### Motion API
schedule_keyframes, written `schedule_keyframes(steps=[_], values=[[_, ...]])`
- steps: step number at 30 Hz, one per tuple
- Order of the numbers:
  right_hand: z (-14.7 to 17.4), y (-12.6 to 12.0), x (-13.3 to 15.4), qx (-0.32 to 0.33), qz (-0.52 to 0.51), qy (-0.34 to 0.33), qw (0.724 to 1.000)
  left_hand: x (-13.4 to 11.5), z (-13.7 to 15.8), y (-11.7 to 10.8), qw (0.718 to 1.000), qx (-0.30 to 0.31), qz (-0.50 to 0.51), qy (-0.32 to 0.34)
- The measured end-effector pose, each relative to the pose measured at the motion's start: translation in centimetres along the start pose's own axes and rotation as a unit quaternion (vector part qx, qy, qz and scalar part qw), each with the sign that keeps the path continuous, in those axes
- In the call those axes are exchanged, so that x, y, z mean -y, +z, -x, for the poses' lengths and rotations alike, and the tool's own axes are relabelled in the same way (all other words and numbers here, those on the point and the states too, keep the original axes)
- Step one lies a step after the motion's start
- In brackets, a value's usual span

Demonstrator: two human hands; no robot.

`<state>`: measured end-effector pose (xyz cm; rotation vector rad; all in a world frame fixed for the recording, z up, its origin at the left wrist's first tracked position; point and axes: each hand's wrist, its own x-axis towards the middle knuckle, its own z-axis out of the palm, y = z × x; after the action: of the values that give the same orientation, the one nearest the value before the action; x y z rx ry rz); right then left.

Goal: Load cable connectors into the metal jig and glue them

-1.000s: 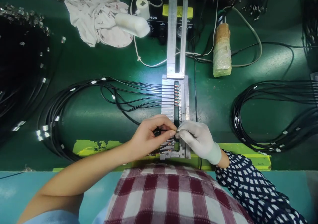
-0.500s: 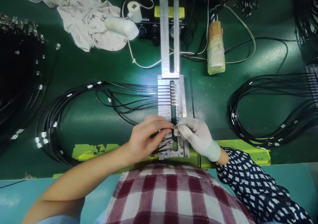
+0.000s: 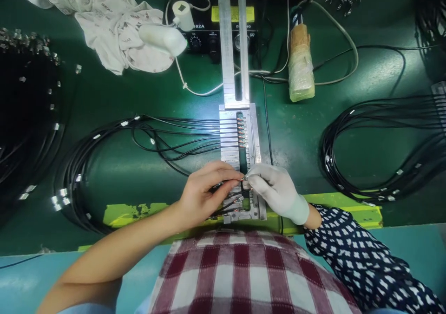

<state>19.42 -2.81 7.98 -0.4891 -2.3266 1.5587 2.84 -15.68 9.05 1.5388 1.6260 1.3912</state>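
My bare left hand (image 3: 205, 188) pinches a thin black cable close to its end, over the lower half of a slotted metal fixture (image 3: 230, 154). My right hand (image 3: 275, 191), in a white glove, is closed on the small metal connector (image 3: 245, 178) at that cable's tip. The fingertips of both hands almost meet above the fixture's long slot. Farther up, several cable ends (image 3: 241, 133) with shiny connectors lie side by side in the grooves. Below my fingers, more cable ends (image 3: 239, 202) rest on the fixture, partly covered by my left hand.
Looped black cables (image 3: 75, 165) spread left from the fixture; another bundle (image 3: 325, 158) lies at right. Behind stand a black control box (image 3: 205, 47), a small white lamp (image 3: 162, 39), a crumpled cloth (image 3: 114, 35) and a wrapped handle (image 3: 301, 72). Dark cable piles (image 3: 28, 105) fill the far left.
The whole view has shifted slightly. Both hands keep their pinch at the same spot over the fixture, with hardly any finger movement.
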Motion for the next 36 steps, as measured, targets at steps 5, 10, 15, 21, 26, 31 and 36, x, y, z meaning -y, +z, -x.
schedule_keyframes(steps=[5,10,15,21,26,31,36], values=[[-0.02,0.0,-0.08,0.001,-0.012,0.009,1.0,-0.02,0.04,0.04,0.998,-0.002,0.039,-0.053],[-0.06,-0.02,-0.13,-0.005,-0.017,0.008,1.0,-0.05,0.26,0.03,0.996,-0.022,0.044,-0.081],[0.0,-0.1,0.15,0.005,-0.02,0.028,0.999,-0.24,-0.05,-0.11,0.998,-0.007,0.026,-0.056],[-0.09,-0.04,-0.01,0.009,-0.018,0.023,1.0,-0.27,-0.07,-0.07,0.999,0.0,0.021,-0.042],[-0.19,-0.08,0.01,0.02,-0.028,0.035,0.999,-0.16,-0.13,-0.05,0.998,0.001,0.035,-0.051],[-0.34,-0.23,0.42,0.024,-0.051,0.065,0.996,0.12,0.03,0.04,0.997,0.003,0.041,-0.068],[-0.41,-0.24,0.58,0.026,-0.077,0.096,0.992,0.41,0.55,0.08,0.994,-0.014,0.053,-0.095]])
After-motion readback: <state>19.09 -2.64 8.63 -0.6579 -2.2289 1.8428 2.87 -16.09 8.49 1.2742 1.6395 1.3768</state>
